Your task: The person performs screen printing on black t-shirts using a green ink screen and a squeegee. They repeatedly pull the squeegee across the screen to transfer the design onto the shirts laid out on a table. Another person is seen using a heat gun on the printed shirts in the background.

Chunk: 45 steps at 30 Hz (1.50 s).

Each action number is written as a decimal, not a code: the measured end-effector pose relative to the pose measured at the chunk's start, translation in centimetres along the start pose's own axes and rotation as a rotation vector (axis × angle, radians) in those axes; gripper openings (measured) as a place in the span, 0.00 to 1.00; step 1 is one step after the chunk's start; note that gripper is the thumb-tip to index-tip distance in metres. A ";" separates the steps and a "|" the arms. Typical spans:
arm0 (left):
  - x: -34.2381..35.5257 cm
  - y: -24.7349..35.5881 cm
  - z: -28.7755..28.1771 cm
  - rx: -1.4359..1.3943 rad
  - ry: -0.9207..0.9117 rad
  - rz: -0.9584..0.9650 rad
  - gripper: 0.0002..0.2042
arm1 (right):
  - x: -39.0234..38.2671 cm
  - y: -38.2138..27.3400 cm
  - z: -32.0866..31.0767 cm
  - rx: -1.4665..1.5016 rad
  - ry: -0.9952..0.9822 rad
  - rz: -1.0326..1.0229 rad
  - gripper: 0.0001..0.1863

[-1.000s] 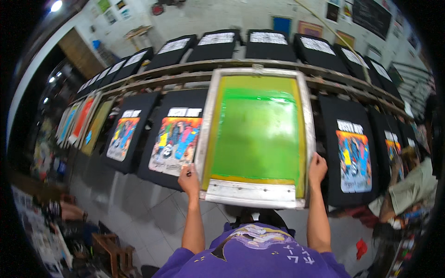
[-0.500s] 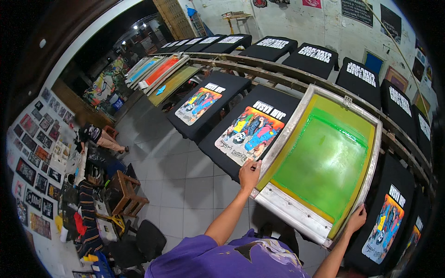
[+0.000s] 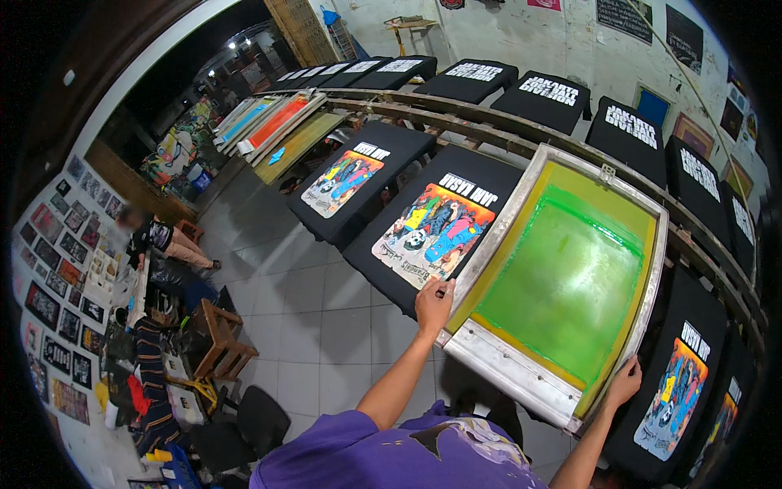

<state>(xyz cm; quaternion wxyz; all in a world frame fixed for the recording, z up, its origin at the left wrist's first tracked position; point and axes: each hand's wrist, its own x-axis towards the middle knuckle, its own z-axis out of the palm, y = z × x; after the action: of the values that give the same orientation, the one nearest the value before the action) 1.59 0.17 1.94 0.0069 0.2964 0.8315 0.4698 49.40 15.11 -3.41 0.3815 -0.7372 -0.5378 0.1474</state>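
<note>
A silk-screen frame (image 3: 562, 269) with a pale metal border and yellow-green mesh lies at a slant in front of me. Bright green, glossy wet-looking colour covers the middle of its mesh. My left hand (image 3: 435, 306) is closed at the frame's left border, close to the lower edge of a printed black T-shirt (image 3: 436, 220). On the opposite border my right hand (image 3: 624, 381) is closed, its fingers curled against the metal. A white metal strip (image 3: 517, 371) with several screws runs along the near end between my hands. Whatever lies under the screen is hidden.
Another black T-shirt with the same colourful print (image 3: 680, 391) lies to the right. Black shirts with white lettering (image 3: 542, 98) line the rail (image 3: 456, 110) beyond. Other screens (image 3: 273, 126) are stacked far left. A person (image 3: 159, 240) stands near a wooden stool (image 3: 220, 338) and a black chair (image 3: 257, 420).
My view has shifted slightly, so the scene sits a little farther left and higher. Both hands stay at the same places on the frame. The person at the left has straightened a little.
</note>
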 end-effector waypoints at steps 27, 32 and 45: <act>0.2 0.0 -0.1 -0.004 0.015 0.008 0.16 | -0.6 -2.1 -0.6 0.027 -0.030 0.082 0.28; 0.2 -0.1 0.1 -0.004 0.008 0.013 0.16 | -0.4 -1.5 -0.4 -0.033 -0.007 0.051 0.26; 0.1 0.4 0.0 0.015 0.023 0.012 0.15 | -0.2 -0.6 -0.1 0.020 0.001 0.040 0.26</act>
<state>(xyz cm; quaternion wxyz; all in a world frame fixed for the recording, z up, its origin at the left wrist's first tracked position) 1.77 0.38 2.29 -0.0074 0.2959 0.8332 0.4670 49.00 14.97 -2.95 0.3863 -0.7441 -0.5211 0.1599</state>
